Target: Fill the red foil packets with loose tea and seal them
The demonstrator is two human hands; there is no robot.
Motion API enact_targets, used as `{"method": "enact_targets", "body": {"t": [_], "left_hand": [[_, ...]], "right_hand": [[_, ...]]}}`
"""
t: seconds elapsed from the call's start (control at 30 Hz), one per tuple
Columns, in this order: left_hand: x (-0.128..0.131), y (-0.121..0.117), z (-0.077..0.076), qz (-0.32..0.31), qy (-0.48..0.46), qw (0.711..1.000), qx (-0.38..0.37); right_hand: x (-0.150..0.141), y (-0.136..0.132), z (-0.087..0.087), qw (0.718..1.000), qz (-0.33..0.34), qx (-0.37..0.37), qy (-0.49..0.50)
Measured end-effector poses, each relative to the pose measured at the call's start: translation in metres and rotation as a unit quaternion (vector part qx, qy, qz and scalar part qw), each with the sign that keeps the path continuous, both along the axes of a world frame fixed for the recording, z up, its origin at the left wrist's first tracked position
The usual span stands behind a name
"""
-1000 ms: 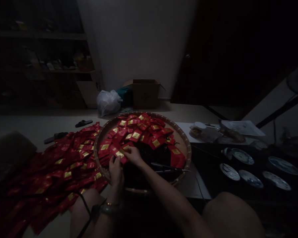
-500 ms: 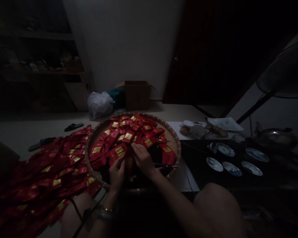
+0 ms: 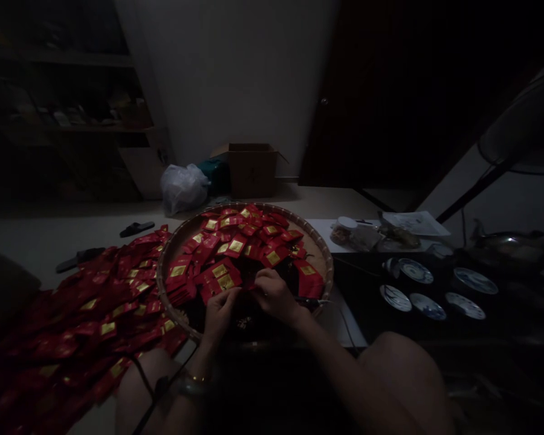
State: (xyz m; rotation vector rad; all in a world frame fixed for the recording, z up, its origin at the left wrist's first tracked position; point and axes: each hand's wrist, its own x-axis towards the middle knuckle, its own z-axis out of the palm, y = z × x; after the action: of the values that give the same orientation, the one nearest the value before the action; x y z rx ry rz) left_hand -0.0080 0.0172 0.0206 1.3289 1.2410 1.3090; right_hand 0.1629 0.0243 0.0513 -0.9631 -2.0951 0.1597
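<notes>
A round woven bamboo tray (image 3: 320,241) stands before me, heaped with red packets (image 3: 236,246) that bear gold labels. Over its near part, my left hand (image 3: 220,311) and my right hand (image 3: 274,294) pinch a small red packet (image 3: 248,291) between them. Mostly hidden by the fingers, that packet shows only as a thin red strip. Dark loose material (image 3: 263,326) covers the near side of the tray. A dark pen-like tool with a cord (image 3: 310,301) rests by the right rim, just past my right wrist.
A large pile of red packets (image 3: 104,329) covers the floor at left, near dark slippers (image 3: 136,229). On the black table at right lie several blue-and-white dishes (image 3: 416,272). Behind it stand a jar (image 3: 343,229) and a metal kettle (image 3: 510,241). A cardboard box (image 3: 252,172) and plastic bag (image 3: 184,187) are by the wall.
The packet between my hands has gone from standing upright and broad to a thin strip. My right hand has drawn slightly down and right, its fingers now curled. The view has shifted a little.
</notes>
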Motion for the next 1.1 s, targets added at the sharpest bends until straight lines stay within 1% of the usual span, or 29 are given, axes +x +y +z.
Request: {"method": "enact_targets", "body": {"t": [0.13,0.17,0.23,0.33,0.43,0.47,0.53,0.57,0.63,0.7,0.73,0.8,0.87,0.9,0.97,1.0,1.1], "left_hand": [[0.0,-0.001,0.003,-0.071,0.05,0.996,0.02],[0.0,-0.002,0.003,-0.079,0.068,0.994,0.037],[0.002,-0.005,0.003,-0.074,0.106,0.988,0.087],[0.003,-0.01,0.003,-0.045,0.147,0.976,0.152],[0.004,-0.013,0.002,-0.049,0.173,0.964,0.198],[0.004,-0.013,0.001,-0.056,0.182,0.958,0.213],[0.004,-0.011,-0.001,-0.059,0.205,0.946,0.243],[0.004,-0.009,-0.002,-0.048,0.222,0.938,0.263],[0.005,-0.008,-0.003,0.0,0.272,0.91,0.313],[0.007,-0.009,-0.001,0.054,0.331,0.869,0.363],[0.009,-0.01,0.0,0.071,0.36,0.849,0.38],[0.011,-0.014,0.002,0.069,0.412,0.821,0.389],[0.012,-0.016,0.002,0.036,0.449,0.81,0.375],[0.011,-0.016,0.0,0.017,0.461,0.809,0.365],[0.01,-0.015,-0.004,-0.014,0.476,0.808,0.348],[0.009,-0.013,-0.006,-0.02,0.481,0.807,0.343],[0.008,-0.012,-0.011,-0.014,0.494,0.803,0.333]], "right_hand": [[0.007,-0.013,-0.006,0.997,0.055,-0.018,-0.055],[0.008,-0.015,-0.008,0.996,0.058,-0.024,-0.063],[0.008,-0.02,-0.012,0.995,0.052,-0.051,-0.07],[0.005,-0.028,-0.011,0.986,0.042,-0.145,-0.068],[-0.001,-0.033,-0.003,0.96,0.032,-0.264,-0.083],[-0.003,-0.033,0.0,0.952,0.027,-0.29,-0.09],[-0.006,-0.031,0.002,0.945,0.014,-0.312,-0.097],[-0.007,-0.03,0.002,0.946,0.005,-0.31,-0.094],[-0.008,-0.025,-0.001,0.95,-0.006,-0.304,-0.069],[-0.006,-0.019,-0.007,0.946,-0.007,-0.325,-0.001],[-0.004,-0.017,-0.01,0.936,0.0,-0.348,0.048],[0.0,-0.013,-0.014,0.903,0.026,-0.4,0.156],[0.003,-0.012,-0.015,0.863,0.062,-0.443,0.234],[0.004,-0.012,-0.014,0.848,0.079,-0.459,0.255],[0.005,-0.013,-0.013,0.826,0.109,-0.485,0.265],[0.006,-0.014,-0.011,0.821,0.125,-0.494,0.257],[0.006,-0.017,-0.007,0.823,0.164,-0.505,0.203]]}}
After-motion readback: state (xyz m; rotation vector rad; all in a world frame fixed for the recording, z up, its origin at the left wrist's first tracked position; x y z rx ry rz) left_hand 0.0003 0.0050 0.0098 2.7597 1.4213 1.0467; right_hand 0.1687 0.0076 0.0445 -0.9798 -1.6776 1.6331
